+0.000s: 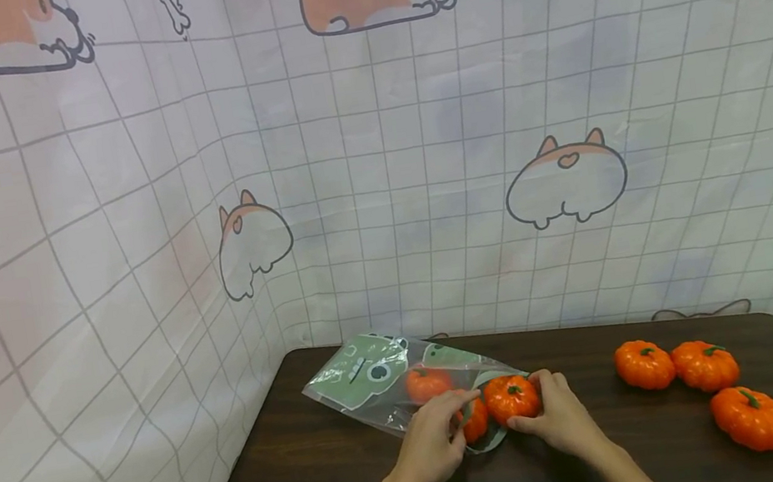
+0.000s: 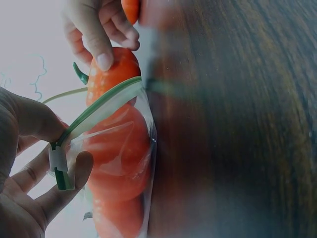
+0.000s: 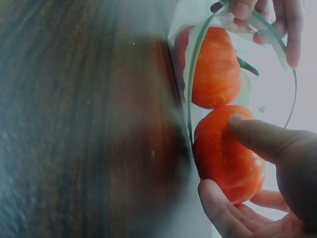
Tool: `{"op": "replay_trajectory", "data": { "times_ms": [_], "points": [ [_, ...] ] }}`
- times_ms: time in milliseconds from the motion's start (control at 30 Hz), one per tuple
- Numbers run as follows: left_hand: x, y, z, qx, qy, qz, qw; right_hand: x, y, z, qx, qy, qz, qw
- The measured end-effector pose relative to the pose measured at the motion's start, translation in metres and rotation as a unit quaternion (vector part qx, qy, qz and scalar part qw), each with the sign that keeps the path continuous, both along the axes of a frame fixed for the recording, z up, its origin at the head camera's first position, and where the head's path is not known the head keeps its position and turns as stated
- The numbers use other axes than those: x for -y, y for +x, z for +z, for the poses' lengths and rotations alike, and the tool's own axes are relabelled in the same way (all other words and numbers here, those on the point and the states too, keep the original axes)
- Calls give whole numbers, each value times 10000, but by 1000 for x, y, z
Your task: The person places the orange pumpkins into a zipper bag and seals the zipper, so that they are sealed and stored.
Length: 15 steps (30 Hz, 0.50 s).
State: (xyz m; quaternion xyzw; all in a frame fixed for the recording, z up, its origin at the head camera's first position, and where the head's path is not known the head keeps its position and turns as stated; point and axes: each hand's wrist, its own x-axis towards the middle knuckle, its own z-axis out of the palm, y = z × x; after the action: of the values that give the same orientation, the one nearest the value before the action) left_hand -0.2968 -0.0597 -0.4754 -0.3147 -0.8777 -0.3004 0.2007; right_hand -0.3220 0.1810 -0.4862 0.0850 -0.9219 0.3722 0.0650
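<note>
A clear zip bag point(image 1: 405, 417) with green cartoon faces lies on the table, holding small orange pumpkins point(image 1: 428, 384). My left hand point(image 1: 429, 443) pinches the bag's green zip edge point(image 2: 106, 105) beside a white slider point(image 2: 58, 157), and the mouth stands apart. With thumb and fingers, my right hand point(image 1: 565, 419) grips another shiny orange pumpkin point(image 1: 511, 396) at that mouth. In the right wrist view this pumpkin point(image 3: 228, 153) touches a green-stemmed pumpkin point(image 3: 215, 69) inside the bag. The bag's far end is out of the wrist views.
Three more orange pumpkins, one of them nearest the front point(image 1: 753, 419), sit on the right of the dark wooden table point(image 1: 293, 466). A white gridded cloth point(image 1: 408, 187) with cartoon dogs hangs behind and along the left side. Thin cords point(image 1: 701, 311) show at the table's back edge.
</note>
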Motion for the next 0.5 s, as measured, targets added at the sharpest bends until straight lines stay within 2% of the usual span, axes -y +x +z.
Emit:
{"op": "replay_trajectory", "data": {
  "times_ms": [233, 500],
  "points": [
    [-3, -4, 0, 159, -18, 101, 9998, -1, -4, -1, 182, -426, 154, 9988],
    [-4, -7, -2, -92, 22, 38, 9999, -2, -8, -1, 71, -411, 240, 9988]
  ]
}}
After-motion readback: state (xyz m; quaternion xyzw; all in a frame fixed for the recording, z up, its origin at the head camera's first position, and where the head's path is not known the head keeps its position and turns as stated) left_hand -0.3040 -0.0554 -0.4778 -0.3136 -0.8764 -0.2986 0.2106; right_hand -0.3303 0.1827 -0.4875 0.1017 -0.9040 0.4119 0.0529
